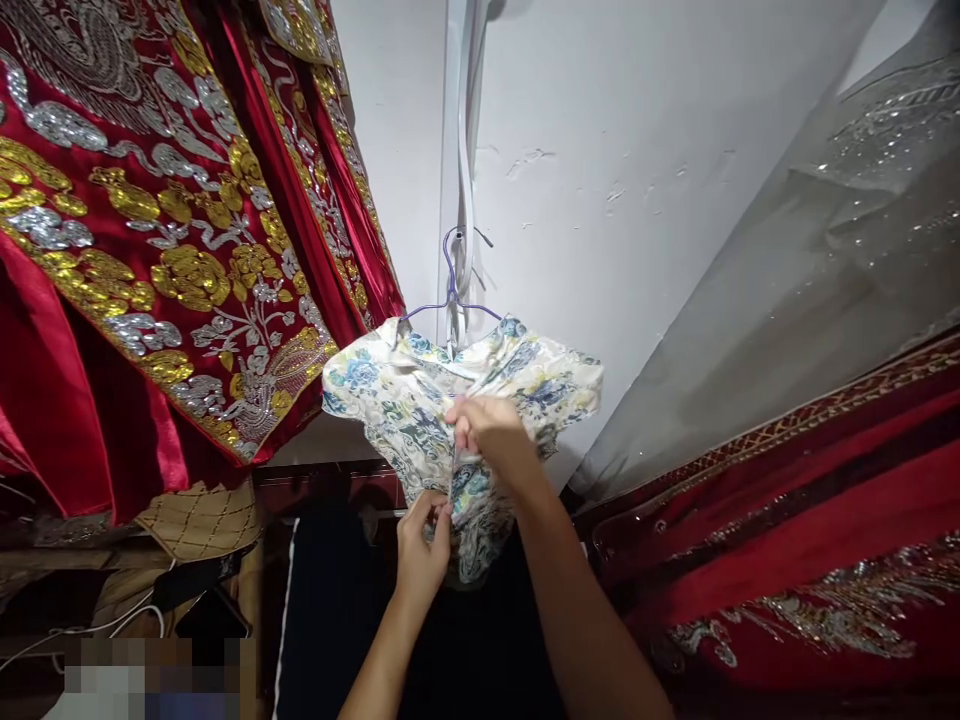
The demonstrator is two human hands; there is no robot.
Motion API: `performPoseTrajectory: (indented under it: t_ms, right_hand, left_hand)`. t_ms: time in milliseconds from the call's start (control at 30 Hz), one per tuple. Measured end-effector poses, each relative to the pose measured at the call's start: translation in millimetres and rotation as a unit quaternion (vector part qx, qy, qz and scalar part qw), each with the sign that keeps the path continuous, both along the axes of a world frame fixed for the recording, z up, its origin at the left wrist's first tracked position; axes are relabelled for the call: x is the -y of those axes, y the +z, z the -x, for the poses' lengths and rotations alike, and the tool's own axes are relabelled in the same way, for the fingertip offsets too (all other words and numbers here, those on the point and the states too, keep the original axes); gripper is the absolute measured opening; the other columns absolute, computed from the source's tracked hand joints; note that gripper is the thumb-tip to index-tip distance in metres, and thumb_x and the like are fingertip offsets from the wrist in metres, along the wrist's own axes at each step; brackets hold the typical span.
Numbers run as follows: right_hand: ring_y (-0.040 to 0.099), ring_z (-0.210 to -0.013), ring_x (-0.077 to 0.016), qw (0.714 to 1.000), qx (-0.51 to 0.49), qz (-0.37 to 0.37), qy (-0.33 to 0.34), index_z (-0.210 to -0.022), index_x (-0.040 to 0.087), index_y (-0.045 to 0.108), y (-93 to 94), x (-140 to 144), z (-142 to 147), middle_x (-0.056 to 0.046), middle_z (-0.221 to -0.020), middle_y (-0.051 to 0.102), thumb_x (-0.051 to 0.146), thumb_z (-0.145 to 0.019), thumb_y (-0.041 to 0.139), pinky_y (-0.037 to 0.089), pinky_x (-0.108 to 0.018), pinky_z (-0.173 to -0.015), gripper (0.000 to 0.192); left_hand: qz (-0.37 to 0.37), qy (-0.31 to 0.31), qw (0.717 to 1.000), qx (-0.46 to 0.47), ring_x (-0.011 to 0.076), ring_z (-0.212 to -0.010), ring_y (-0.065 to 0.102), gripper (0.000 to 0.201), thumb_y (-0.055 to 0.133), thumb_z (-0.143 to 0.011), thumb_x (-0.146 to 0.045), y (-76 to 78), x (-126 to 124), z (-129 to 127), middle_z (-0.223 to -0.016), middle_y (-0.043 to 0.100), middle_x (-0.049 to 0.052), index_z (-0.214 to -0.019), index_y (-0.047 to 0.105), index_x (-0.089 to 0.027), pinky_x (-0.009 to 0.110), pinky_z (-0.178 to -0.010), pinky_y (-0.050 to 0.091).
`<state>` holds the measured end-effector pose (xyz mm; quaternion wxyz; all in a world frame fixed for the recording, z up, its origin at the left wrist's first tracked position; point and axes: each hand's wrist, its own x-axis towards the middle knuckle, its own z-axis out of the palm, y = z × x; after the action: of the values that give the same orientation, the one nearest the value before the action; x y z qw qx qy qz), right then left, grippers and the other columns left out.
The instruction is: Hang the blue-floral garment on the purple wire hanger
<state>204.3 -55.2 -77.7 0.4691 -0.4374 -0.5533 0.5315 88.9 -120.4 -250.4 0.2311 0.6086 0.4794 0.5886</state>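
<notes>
A short-sleeved floral garment (420, 425), cream with blue and yellow flowers, hangs on a purple hanger (452, 285) in front of the wall. My right hand (491, 430) is closed at its upper middle, fingertips pinched on the cloth. Lower down, my left hand (426, 525) pinches the fabric beside a thin pale line, perhaps a zipper, that runs between both hands. Whether a small pull is between my right fingers is hidden. The garment's lower part bunches and falls into shadow between my forearms.
Red gowns (195, 250) with gold and silver embroidery hang close on the left. A sheer sparkly white cloth (885, 200) and a red beaded garment (810, 560) are on the right. A white pole (455, 120) runs up the wall (600, 130). Cables (142, 612) lie at lower left.
</notes>
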Motion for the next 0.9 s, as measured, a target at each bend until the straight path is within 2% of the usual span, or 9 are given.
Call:
performPoseTrajectory:
  t_ms: [133,233,333,500,567,633,700,767,900]
  right_hand:
    - [0.038,-0.037,-0.0063,0.995,-0.043,-0.088,-0.027,-0.071,0.014,0.064,47.7,-26.2,5.9,0.002,-0.045,0.057,0.037,-0.089,0.059,0.027,-0.02,-0.04,0.03]
    - [0.037,-0.035,-0.0059,0.991,-0.065,-0.104,-0.047,-0.071,0.015,0.062,56.7,-28.1,9.6,0.003,-0.044,0.054,0.041,-0.088,0.06,0.025,-0.02,-0.039,0.031]
    - [0.035,-0.034,-0.006,0.99,-0.084,-0.104,-0.055,-0.073,0.017,0.059,48.4,-22.8,8.3,0.004,-0.043,0.052,0.046,-0.089,0.058,0.023,-0.02,-0.038,0.034]
    - [0.038,-0.039,-0.0067,0.988,-0.064,-0.136,-0.021,-0.074,0.018,0.058,41.8,-7.7,1.6,0.004,-0.046,0.052,0.042,-0.094,0.053,0.029,-0.019,-0.042,0.031]
    - [0.04,-0.041,-0.0073,0.986,-0.051,-0.157,-0.021,-0.073,0.019,0.058,46.7,-2.7,-0.3,0.004,-0.047,0.052,0.038,-0.095,0.051,0.031,-0.02,-0.044,0.03]
    - [0.041,-0.042,-0.0077,0.983,-0.045,-0.177,-0.026,-0.074,0.02,0.058,50.6,-1.6,-2.3,0.004,-0.048,0.052,0.038,-0.096,0.05,0.032,-0.02,-0.045,0.029]
    - [0.041,-0.043,-0.0081,0.98,-0.034,-0.196,-0.027,-0.076,0.02,0.058,48.0,-4.9,-4.7,0.004,-0.049,0.052,0.041,-0.097,0.05,0.031,-0.021,-0.046,0.031]
    - [0.041,-0.043,-0.0087,0.98,-0.002,-0.198,-0.025,-0.075,0.02,0.059,35.6,-10.3,-7.1,0.004,-0.049,0.051,0.044,-0.096,0.05,0.031,-0.022,-0.047,0.033]
    - [0.043,-0.043,-0.011,0.987,0.071,-0.14,-0.027,-0.065,0.02,0.059,-11.9,-9.8,-10.2,0.003,-0.045,0.049,0.038,-0.093,0.052,0.032,-0.025,-0.048,0.034]
  left_hand:
    - [0.033,-0.016,0.999,-0.001,0.016,-0.07,0.056,0.019,0.055,-0.096,-0.029,-16.0,-1.6,-4.6,-0.077,0.06,0.003,-0.083,0.063,-0.017,0.026,-0.067,0.043]
    - [0.068,-0.048,0.997,0.004,0.0171,-0.071,0.057,0.022,0.056,-0.095,-0.031,-9.3,-2.6,-7.3,-0.075,0.06,0.003,-0.082,0.066,-0.017,0.027,-0.067,0.045]
    - [0.069,-0.085,0.994,0.015,0.0204,-0.083,0.063,0.017,0.063,-0.092,-0.032,31.1,-10.4,-3.8,-0.085,0.068,0.006,-0.091,0.073,-0.018,0.03,-0.078,0.049]
    - [-0.081,-0.055,0.993,0.063,0.0182,-0.092,0.066,0.044,0.061,-0.096,-0.031,149.5,-45.4,13.3,-0.104,0.072,0.007,-0.139,0.059,-0.022,0.032,-0.087,0.053]
    - [-0.145,-0.036,0.989,-0.015,0.0167,-0.09,0.066,0.04,0.059,-0.097,-0.029,191.3,-58.5,17.9,-0.104,0.072,0.006,-0.136,0.061,-0.021,0.032,-0.086,0.052]
    - [-0.186,-0.032,0.974,-0.129,0.0162,-0.086,0.065,0.025,0.059,-0.097,-0.027,221.1,-64.8,19.3,-0.099,0.072,0.005,-0.118,0.07,-0.018,0.031,-0.082,0.052]
    - [-0.217,-0.025,0.955,-0.203,0.016,-0.084,0.064,0.016,0.06,-0.097,-0.025,239.0,-64.9,19.6,-0.094,0.071,0.004,-0.1,0.073,-0.016,0.029,-0.08,0.05]
    - [-0.242,0.007,0.948,-0.207,0.0152,-0.085,0.063,0.013,0.061,-0.096,-0.024,247.5,-63.0,24.1,-0.091,0.07,0.003,-0.095,0.071,-0.015,0.028,-0.08,0.05]
    - [-0.269,0.148,0.951,-0.036,0.0128,-0.087,0.062,0.013,0.064,-0.095,-0.027,241.7,-63.6,62.8,-0.092,0.067,0.001,-0.097,0.067,-0.014,0.027,-0.085,0.05]
